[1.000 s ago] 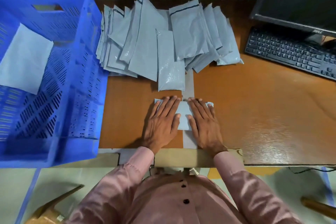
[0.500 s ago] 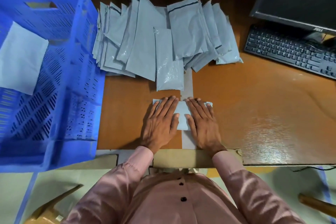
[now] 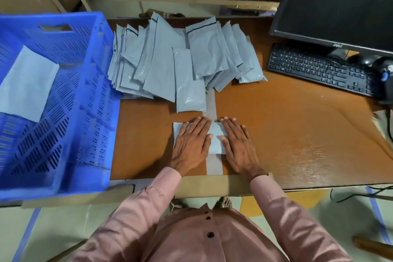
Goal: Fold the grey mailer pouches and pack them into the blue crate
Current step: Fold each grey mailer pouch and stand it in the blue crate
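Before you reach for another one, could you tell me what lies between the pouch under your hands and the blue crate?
In the head view, only bare brown tabletop separates the folded pouch from the blue crate.

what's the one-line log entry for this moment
step: pressing fold | left hand, right hand: flat on folded pouch | blue crate: one pouch inside

Readable markings: one brand mark only.

Monitor (image 3: 338, 4), far right and beyond the hands: a small pale logo on the lower bezel, seen upside-down and blurred, apparently "DELL". Keyboard (image 3: 319, 70) below it: key legends too small to read. Grey pouches, blue crate, taped strip on the desk: no legible print.
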`<state>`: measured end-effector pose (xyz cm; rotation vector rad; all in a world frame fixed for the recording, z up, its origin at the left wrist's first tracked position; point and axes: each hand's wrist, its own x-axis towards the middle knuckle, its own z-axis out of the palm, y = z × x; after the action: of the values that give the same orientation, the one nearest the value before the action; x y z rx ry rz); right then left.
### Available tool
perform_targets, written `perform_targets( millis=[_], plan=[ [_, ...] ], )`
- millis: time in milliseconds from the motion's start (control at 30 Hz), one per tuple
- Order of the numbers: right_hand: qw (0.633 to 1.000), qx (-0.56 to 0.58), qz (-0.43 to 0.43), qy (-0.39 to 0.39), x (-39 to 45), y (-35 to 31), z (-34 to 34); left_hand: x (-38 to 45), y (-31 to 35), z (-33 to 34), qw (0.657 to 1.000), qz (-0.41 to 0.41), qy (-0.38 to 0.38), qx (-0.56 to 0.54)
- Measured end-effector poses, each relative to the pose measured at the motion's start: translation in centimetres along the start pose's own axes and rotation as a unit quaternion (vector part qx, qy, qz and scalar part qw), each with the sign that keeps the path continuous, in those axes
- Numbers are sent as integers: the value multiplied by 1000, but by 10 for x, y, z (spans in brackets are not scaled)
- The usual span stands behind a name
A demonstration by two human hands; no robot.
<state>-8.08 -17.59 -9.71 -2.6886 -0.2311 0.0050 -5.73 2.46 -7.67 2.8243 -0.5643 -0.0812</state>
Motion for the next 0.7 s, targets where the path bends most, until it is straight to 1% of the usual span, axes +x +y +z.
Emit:
perform_targets(
  millis=[200, 433, 700],
  plan=[
    [1000, -10, 7, -3, 1, -2, 2, -1, -2, 14, 1000, -8, 13, 20],
    [1000, -12, 6, -8, 4, -1, 2, 2, -2, 17, 1000, -13, 26, 6],
    [1000, -15, 1, -18, 6, -1, 0, 5, -4, 19, 1000, -12, 11, 3]
  ],
)
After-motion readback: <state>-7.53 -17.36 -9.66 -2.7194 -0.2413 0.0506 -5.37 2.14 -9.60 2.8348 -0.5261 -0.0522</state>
